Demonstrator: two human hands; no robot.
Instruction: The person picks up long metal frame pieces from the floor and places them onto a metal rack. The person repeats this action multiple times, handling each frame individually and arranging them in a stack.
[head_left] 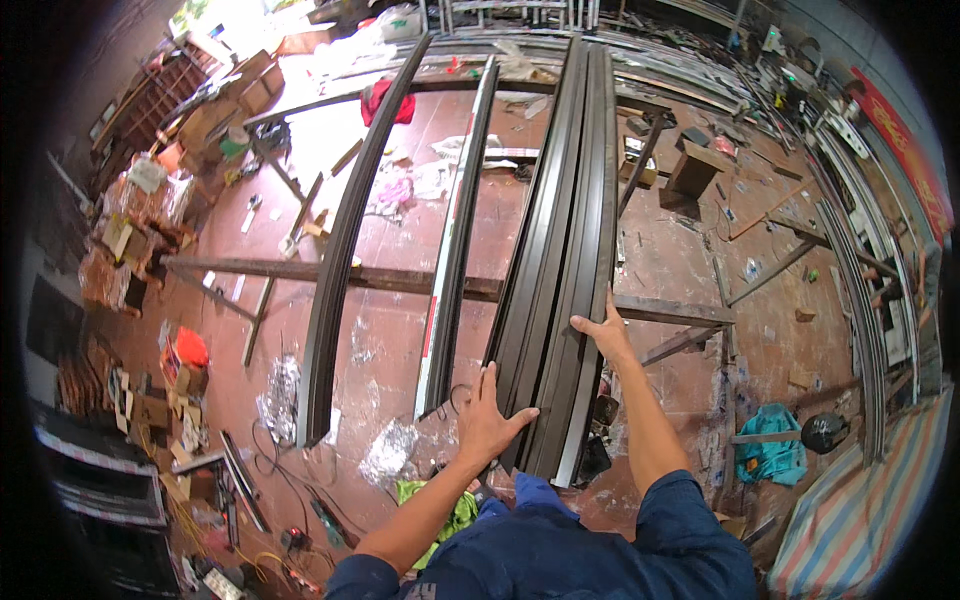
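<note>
- Two bare hands rest on a bundle of dark metal profiles [560, 250], long strips stacked side by side on a trestle frame [400, 278] of rusty bars.
- Left hand [490, 420]: fingers spread flat on the bundle's near end, by its left edge; not closed round anything.
- Right hand [603, 335]: fingers hooked over the bundle's right edge, farther up the strips; grip loose, thumb hidden behind the metal.
- Hands apart, one on each edge of the bundle.
- Bundle runs from the near end of the frame to the far end; its far tips merge with clutter and cannot be separated.
- Number of strips in the bundle: cannot tell, edges overlap.
- Two more pieces lie on the frame to the left, well apart: a white-and-red edged strip [455, 250] and a curved-looking dark profile [345, 240]; the bend may be lens distortion.
- Cardboard boxes [215, 110] at the far left of the floor; contents too small to make out.
- Teal cloth [770, 455] and a dark round object [825, 432] on the floor at right, object unidentifiable.
- Person's torso in a blue sleeve [690, 530], cut off by the lower edge.
</note>
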